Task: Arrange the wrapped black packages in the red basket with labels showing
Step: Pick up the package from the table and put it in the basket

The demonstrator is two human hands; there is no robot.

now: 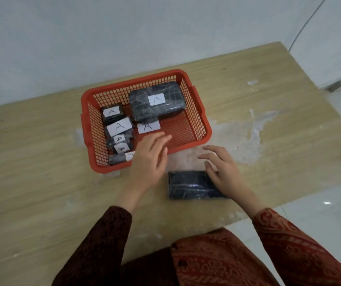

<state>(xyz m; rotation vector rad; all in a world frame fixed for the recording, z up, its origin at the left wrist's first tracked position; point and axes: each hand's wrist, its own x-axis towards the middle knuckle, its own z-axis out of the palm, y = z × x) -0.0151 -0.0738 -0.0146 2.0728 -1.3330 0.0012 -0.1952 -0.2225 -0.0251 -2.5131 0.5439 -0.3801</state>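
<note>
Nearest me, one wrapped black package (194,185) lies on the worktop (41,182), no label visible. My right hand (223,172) rests over its right end, fingers spread; my left hand (151,159) hovers open, empty, at the red basket (198,112) rim. Farther in, labelled packages (157,101) sit inside.
</note>
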